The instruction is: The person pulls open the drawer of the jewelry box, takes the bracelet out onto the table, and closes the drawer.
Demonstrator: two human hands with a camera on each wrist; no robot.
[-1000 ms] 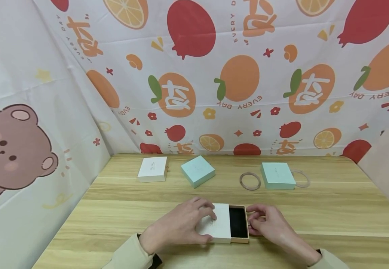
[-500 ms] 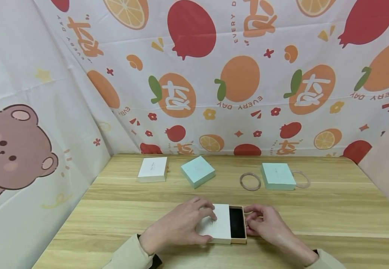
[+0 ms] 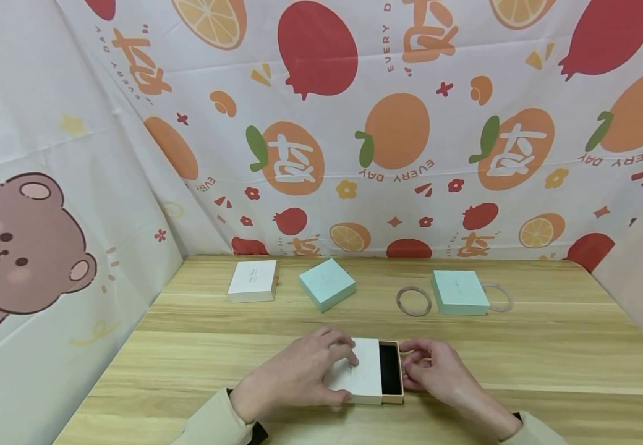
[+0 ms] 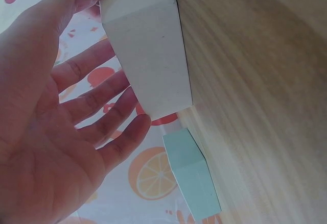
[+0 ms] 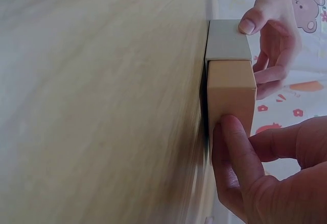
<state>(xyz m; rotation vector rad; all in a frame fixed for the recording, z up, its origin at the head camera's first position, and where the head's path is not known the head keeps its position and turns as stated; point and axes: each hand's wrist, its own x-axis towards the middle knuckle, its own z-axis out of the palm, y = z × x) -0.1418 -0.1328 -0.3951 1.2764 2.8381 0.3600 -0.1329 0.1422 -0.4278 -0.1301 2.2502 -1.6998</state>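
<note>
A white slide-out jewelry box [image 3: 367, 371] lies on the table, its tan inner drawer [image 3: 391, 398] partly out to the right and showing a black lining [image 3: 391, 369]. My left hand [image 3: 299, 374] holds the white sleeve, thumb at the near edge and fingertips over the top. At the drawer's outer end is my right hand [image 3: 438, 371]. In the right wrist view its fingers [image 5: 236, 142] press against the tan end [image 5: 231, 94]. From the left wrist view, the sleeve's white side [image 4: 148, 55] shows between thumb and fingers.
Behind the hands stand a second white box [image 3: 252, 280], a mint box [image 3: 327, 283] turned at an angle, and another mint box [image 3: 459, 292]. A bangle [image 3: 413, 313] lies between the mint boxes, and a paler bangle [image 3: 507, 308] by the right one. A printed cloth [image 3: 388, 204] hangs behind the table.
The drawer has slid leftward a little into the white sleeve, and the right hand has moved left with it. The left hand has stayed in place on the sleeve.
</note>
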